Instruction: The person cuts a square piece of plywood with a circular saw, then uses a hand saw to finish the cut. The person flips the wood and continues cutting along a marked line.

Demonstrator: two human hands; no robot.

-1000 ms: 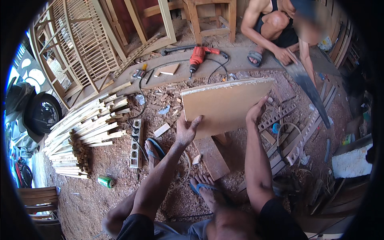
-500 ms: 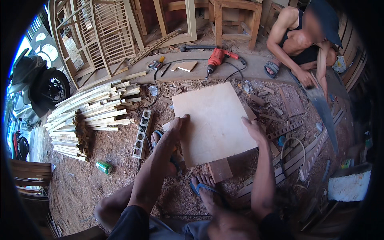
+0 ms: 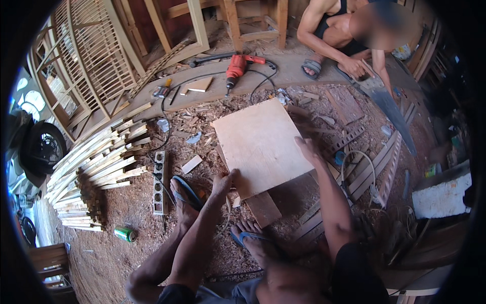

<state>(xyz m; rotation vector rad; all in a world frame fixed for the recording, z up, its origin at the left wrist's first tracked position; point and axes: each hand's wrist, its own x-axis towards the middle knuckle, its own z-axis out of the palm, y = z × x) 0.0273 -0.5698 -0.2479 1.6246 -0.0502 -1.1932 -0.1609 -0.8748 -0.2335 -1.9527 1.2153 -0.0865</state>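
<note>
Head view: we've a pale square wooden panel (image 3: 263, 147) over a brown wooden plank (image 3: 264, 209), beyond its near edge, L hand (image 3: 224, 182) & R hand (image 3: 307, 150) part-closed, clasping opp. sides; prob. stiff, lightish, best held mid-edge.

Both bare forearms (image 3: 202, 233) reach forward, the left grip (image 3: 225, 182) angled inward, the right grip (image 3: 308, 151) farther out.

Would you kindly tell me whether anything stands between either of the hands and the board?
Nothing visible does: the left hand is at the board's near left edge, the right hand at its right edge.
</note>
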